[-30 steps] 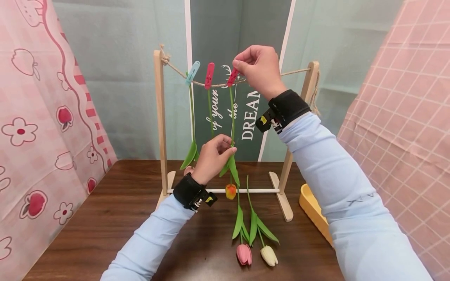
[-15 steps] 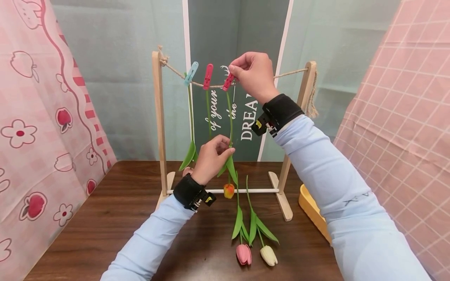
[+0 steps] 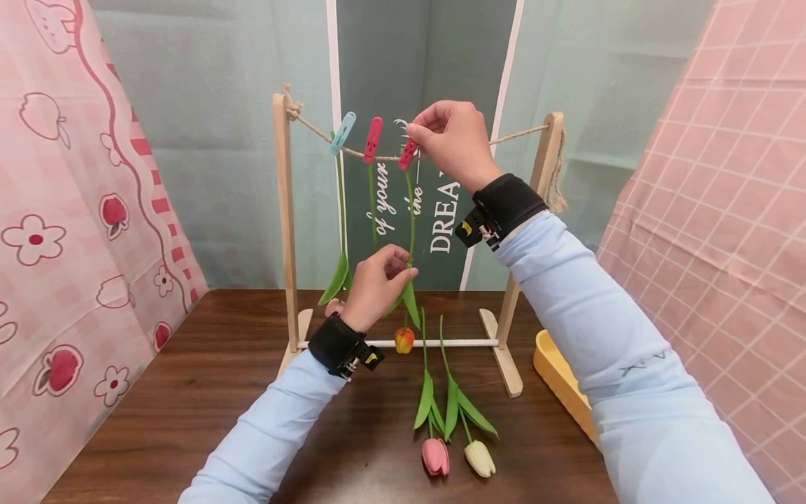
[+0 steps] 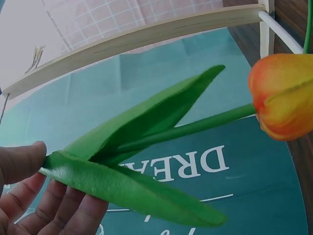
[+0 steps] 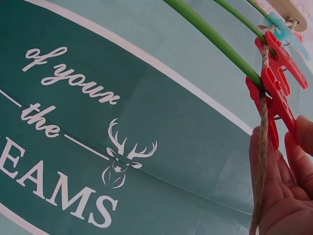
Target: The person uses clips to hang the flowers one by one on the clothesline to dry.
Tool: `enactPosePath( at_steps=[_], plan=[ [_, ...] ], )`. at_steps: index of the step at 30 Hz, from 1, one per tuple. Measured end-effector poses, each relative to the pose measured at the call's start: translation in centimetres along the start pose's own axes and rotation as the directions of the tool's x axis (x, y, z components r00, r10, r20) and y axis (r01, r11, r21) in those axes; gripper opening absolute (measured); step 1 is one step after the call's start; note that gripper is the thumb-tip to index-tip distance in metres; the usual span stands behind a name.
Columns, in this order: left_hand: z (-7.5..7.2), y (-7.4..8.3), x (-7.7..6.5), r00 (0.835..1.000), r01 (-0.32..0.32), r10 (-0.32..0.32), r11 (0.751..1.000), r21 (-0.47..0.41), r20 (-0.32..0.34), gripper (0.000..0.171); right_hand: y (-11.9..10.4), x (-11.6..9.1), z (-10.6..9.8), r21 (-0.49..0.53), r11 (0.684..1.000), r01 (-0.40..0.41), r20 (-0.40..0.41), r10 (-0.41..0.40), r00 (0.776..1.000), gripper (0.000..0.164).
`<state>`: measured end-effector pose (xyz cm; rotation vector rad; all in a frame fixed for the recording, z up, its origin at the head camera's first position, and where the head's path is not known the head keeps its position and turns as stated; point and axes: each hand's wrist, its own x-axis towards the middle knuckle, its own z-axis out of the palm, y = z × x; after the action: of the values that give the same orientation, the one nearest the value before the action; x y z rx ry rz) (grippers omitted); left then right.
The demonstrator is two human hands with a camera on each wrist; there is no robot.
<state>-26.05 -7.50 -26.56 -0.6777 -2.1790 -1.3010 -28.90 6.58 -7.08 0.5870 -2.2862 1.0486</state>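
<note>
Mid-frame, the left hand (image 3: 380, 287) pinches the orange-yellow, green-stemmed tulip (image 3: 404, 340) flower-down, while at upper centre the right hand (image 3: 453, 140) pinches the red plastic clothespin (image 3: 408, 155) on the beige twine rope (image 3: 516, 135), whose shallow bite might let the stem slip.

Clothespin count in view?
3, all on the rope: a blue clothespin at left, a red clothespin mid-row, a second red clothespin pinched by the right hand. The part-hidden yellow container may hold more.

Right hand (image 5: 286, 200): pinches the nearer red clip (image 5: 279, 100)
Rope (image 5: 261, 156): meets that clip beside a green stem (image 5: 215, 39)
Beyond: second red clip (image 5: 288, 59), blue clip (image 5: 282, 30) (partly hidden)
Backdrop (image 5: 161, 88): white lettering (image 5: 58, 188), deer head (image 5: 119, 164)
</note>
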Motion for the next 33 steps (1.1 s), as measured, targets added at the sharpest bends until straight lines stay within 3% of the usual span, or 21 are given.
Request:
enactPosePath(
  at_steps=[9, 18, 24, 33],
  plan=[
    [-1.1, -0.3, -0.1, 1.0, 0.001, -0.001, 1.0, 0.017, 0.0, 0.018, -0.3, 0.1, 0.1, -0.031, 0.999, 0.024, -0.013, -0.025, 1.0, 0.024],
    [-2.1, -0.3, -0.4, 0.998, 0.06, -0.061, 0.998, 0.021, 0.023, 0.02, -0.7, 0.1, -0.4, -0.05, 0.999, 0.021, -0.034, -0.023, 0.999, 0.027],
    [-2.2, -0.4, -0.7, 0.998, 0.05, -0.05, 0.999, 0.021, 0.034, 0.022, -0.4, -0.2, -1.0, 0.006, 1.0, 0.025, -0.08, -0.024, 0.997, 0.026],
    [-2.4, -0.8, -1.8, 0.994, 0.087, -0.092, 0.993, 0.076, 0.064, 0.019, 1.4, -2.2, -1.8, 0.062, 0.995, 0.075, -0.166, -0.064, 0.984, 0.026]
  ],
)
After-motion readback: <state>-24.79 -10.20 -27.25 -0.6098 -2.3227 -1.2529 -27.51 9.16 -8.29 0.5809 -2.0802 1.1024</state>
